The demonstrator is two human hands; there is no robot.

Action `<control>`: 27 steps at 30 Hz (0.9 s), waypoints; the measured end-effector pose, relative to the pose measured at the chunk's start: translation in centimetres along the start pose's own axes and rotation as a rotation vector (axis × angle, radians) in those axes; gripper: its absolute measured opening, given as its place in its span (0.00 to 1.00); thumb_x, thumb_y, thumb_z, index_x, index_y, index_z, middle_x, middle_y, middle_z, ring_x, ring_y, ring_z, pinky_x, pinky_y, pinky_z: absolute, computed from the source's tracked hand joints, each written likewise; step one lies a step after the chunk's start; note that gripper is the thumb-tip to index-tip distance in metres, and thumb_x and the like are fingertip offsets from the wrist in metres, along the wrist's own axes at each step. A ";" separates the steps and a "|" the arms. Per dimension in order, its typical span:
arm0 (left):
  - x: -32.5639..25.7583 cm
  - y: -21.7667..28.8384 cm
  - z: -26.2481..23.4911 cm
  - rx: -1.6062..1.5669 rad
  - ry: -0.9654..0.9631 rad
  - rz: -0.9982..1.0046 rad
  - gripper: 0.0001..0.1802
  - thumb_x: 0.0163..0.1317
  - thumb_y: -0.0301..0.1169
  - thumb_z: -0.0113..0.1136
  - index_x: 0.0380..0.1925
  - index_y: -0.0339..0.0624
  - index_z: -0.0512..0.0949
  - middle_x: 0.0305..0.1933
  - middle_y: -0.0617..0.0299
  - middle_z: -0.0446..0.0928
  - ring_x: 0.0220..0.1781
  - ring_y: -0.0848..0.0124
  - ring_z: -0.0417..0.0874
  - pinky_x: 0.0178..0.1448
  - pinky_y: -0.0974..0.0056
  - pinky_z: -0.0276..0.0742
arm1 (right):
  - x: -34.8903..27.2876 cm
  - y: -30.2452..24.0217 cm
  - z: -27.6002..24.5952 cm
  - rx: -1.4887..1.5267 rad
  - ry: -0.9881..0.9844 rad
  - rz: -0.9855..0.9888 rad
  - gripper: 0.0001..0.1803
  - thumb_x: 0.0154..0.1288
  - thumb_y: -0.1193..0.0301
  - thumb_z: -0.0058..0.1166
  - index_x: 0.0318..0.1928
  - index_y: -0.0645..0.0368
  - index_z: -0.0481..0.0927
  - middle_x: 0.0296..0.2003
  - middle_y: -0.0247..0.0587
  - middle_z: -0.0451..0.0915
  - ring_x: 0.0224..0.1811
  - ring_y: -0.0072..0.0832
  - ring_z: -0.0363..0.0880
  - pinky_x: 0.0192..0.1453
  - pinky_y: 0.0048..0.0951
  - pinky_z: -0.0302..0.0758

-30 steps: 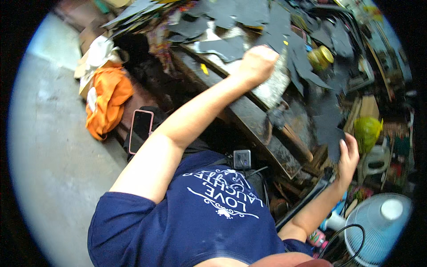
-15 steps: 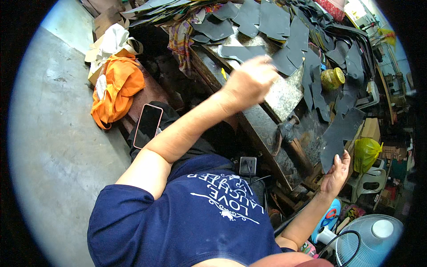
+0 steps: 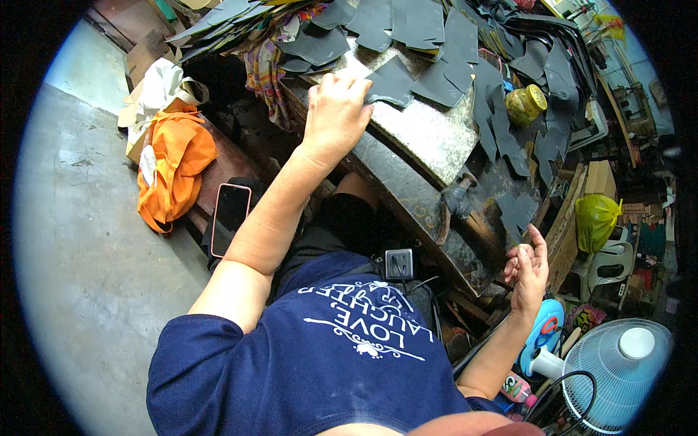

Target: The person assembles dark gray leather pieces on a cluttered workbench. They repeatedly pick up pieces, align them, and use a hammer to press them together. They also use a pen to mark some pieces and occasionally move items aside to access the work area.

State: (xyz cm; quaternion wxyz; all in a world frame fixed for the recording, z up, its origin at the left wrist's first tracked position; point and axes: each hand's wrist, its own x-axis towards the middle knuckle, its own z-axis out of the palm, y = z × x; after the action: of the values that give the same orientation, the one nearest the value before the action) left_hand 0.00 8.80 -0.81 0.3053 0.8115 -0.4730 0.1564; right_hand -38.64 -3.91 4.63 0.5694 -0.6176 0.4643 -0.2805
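My left hand [image 3: 338, 116] is over the near left edge of a pale speckled slab [image 3: 436, 142]. Its fingers are curled and closed over the end of a dark grey cut sheet piece [image 3: 392, 83], whose other end lies on the slab. My right hand [image 3: 527, 272] is off the table's right end with its fingers apart and the index finger stretched out; nothing is in it. Just beyond its fingertips, another dark cut piece [image 3: 517, 213] lies on the dark worktable [image 3: 407, 192]. A hammer [image 3: 462, 200] lies between the slab and that piece.
Dark cut pieces [image 3: 414, 22] overlap along the far side, beside a yellow-lidded jar [image 3: 525, 105]. An orange bag [image 3: 174, 163] and a phone [image 3: 230, 218] are at left. A yellow-green plastic bag [image 3: 598, 221] and a fan [image 3: 618, 374] stand at right.
My left hand has moved left and down onto the end of the piece on the slab. My right hand has let go of its dark piece, which now lies on the table.
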 end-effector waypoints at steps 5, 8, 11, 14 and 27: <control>-0.6 0.5 0.2 -0.084 0.025 -0.005 0.22 0.50 0.34 0.69 0.47 0.45 0.79 0.48 0.56 0.77 0.52 0.53 0.74 0.59 0.52 0.70 | 0.5 0.3 -0.3 -0.103 -0.020 -0.043 0.26 0.70 0.72 0.53 0.66 0.61 0.66 0.29 0.33 0.77 0.19 0.13 0.70 0.18 0.13 0.63; -1.0 0.5 -0.1 -0.169 0.010 -0.017 0.22 0.49 0.34 0.70 0.47 0.44 0.78 0.48 0.53 0.77 0.53 0.51 0.74 0.59 0.52 0.70 | 0.8 0.7 -0.4 -0.116 0.030 -0.092 0.21 0.71 0.73 0.52 0.62 0.61 0.71 0.28 0.30 0.76 0.19 0.11 0.68 0.19 0.12 0.61; -1.5 1.1 -0.7 -0.270 0.019 -0.005 0.25 0.46 0.33 0.72 0.47 0.42 0.78 0.47 0.50 0.76 0.54 0.50 0.74 0.60 0.52 0.70 | 1.4 1.3 -0.1 -0.148 0.162 -0.195 0.16 0.71 0.72 0.52 0.57 0.59 0.76 0.28 0.28 0.75 0.20 0.10 0.66 0.21 0.12 0.60; -1.9 2.2 -1.1 -0.275 -0.075 0.004 0.27 0.45 0.33 0.73 0.48 0.43 0.77 0.47 0.52 0.76 0.54 0.52 0.74 0.60 0.53 0.71 | 2.0 2.0 0.7 -0.199 0.273 -0.321 0.15 0.71 0.74 0.52 0.57 0.59 0.76 0.35 0.29 0.76 0.32 0.12 0.70 0.33 0.15 0.67; -1.6 3.0 -2.6 -0.287 -0.170 0.042 0.27 0.46 0.29 0.69 0.50 0.42 0.77 0.47 0.50 0.76 0.52 0.51 0.73 0.59 0.54 0.71 | 2.3 3.3 3.6 -0.667 0.265 -0.541 0.18 0.66 0.74 0.55 0.56 0.60 0.76 0.45 0.43 0.78 0.50 0.36 0.74 0.59 0.36 0.69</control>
State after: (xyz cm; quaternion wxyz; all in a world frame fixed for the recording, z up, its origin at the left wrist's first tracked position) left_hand -3.34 10.44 1.34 0.3736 0.7599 -0.5314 0.0243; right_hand -35.34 -4.09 0.35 0.1809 -0.8255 0.4201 -0.3308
